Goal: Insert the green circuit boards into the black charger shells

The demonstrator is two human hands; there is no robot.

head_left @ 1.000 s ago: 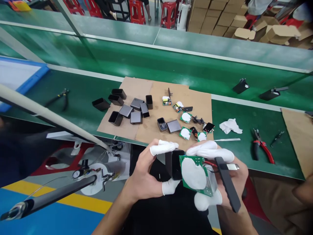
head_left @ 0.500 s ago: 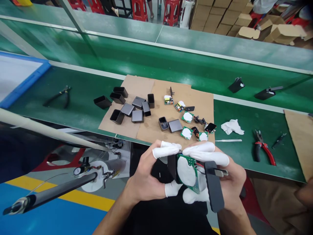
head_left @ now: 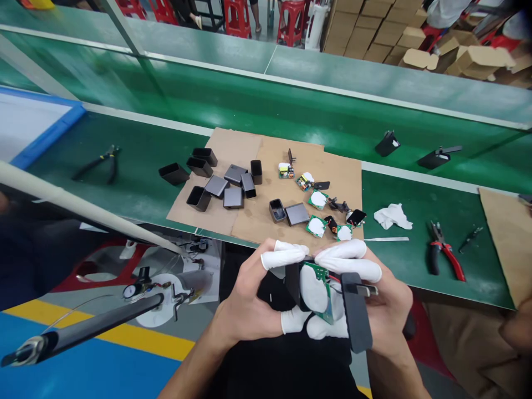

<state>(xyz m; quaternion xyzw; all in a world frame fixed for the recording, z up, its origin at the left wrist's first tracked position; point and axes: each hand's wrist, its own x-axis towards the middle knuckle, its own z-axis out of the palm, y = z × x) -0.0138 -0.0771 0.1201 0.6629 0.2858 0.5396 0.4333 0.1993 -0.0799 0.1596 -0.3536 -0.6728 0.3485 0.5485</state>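
My left hand (head_left: 251, 302), with white finger cots on its fingertips, grips an open black plastic housing (head_left: 292, 285) by its sides. A green circuit board (head_left: 323, 271) with a white pad stands partly inside the housing mouth. My right hand (head_left: 388, 305), also in finger cots, is closed on the board's outer edges. From the board, red and dark wires lead to a black end plate (head_left: 358, 318) with metal prongs, which hangs loose beside my right palm. How deep the board sits is hidden by the housing.
Several grey housings (head_left: 233, 197) and boards with white pads (head_left: 316, 226) lie on cardboard (head_left: 257, 221). To the right are a white cloth (head_left: 393, 216), red-handled pliers (head_left: 444, 252) and a white strip (head_left: 386, 239). Two black adapters (head_left: 388, 144) stand behind. Black-handled cutters (head_left: 100, 164) lie left.
The board and its end plate have moved slightly left, the board a little further into the housing. The two black adapters behind have shifted left. My left hand has barely moved.
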